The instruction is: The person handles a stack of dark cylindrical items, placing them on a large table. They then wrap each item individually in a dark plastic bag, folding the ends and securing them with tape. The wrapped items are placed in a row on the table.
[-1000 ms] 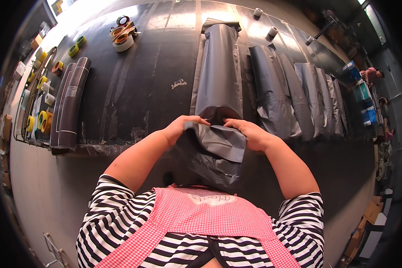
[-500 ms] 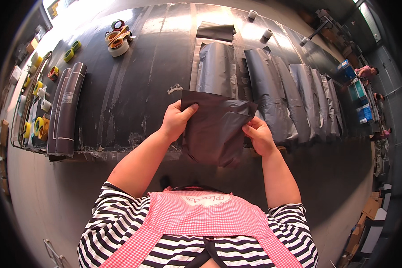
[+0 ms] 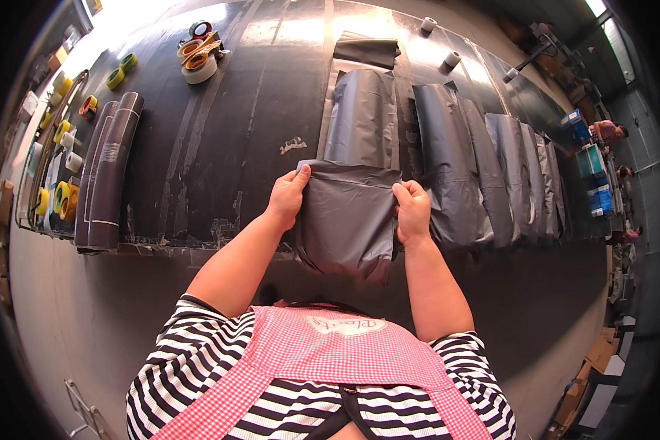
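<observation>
Between my hands hangs a dark grey plastic mailer bag (image 3: 348,220), its upper edge pulled straight and its lower end sagging over the table's front edge. My left hand (image 3: 290,194) pinches the top left corner, thumb on top. At the top right corner my right hand (image 3: 412,209) is closed on the bag too. Just beyond it lies a plump, bag-wrapped bundle (image 3: 363,117) on top of a flat grey sheet. To its right, several more filled grey bags (image 3: 451,161) lie side by side, leaning over one another.
The black table (image 3: 198,154) has scuffs and tape scraps. At its left lie two dark rolls (image 3: 114,172) and several tape rolls (image 3: 70,202); more tape (image 3: 199,62) is stacked farther back. Small white rolls (image 3: 452,59) stand at the far side. Boxes (image 3: 598,198) sit at the right end, near other people.
My hands have drawn the bag's top edge level and taut. My right hand has moved left and slightly up, and the bag lies flatter, facing me.
</observation>
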`<state>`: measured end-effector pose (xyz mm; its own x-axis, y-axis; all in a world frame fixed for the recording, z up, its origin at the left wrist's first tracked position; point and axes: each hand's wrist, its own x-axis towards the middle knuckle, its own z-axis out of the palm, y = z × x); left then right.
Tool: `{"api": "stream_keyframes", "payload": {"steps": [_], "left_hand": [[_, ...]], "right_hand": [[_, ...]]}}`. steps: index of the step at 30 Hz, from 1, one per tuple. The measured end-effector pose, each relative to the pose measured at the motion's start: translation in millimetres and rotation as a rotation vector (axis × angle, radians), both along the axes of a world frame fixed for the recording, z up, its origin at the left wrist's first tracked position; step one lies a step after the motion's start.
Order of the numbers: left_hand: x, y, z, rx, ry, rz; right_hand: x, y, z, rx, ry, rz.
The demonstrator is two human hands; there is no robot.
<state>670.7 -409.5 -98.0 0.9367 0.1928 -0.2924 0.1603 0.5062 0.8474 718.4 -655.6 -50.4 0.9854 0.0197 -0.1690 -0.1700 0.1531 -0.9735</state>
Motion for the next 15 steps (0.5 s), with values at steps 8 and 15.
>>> {"api": "stream_keyframes", "payload": {"steps": [8, 15], "left_hand": [[13.8, -16.1, -6.7, 0.64, 0.169, -0.149], [16.4, -2.4, -5.8, 0.089, 0.103, 0.074]], "right_hand": [[12.5, -5.2, -44.9, -0.311, 0.089, 0.173], [12.9, -8.4, -55.0, -0.299, 0.101, 0.184]]}}
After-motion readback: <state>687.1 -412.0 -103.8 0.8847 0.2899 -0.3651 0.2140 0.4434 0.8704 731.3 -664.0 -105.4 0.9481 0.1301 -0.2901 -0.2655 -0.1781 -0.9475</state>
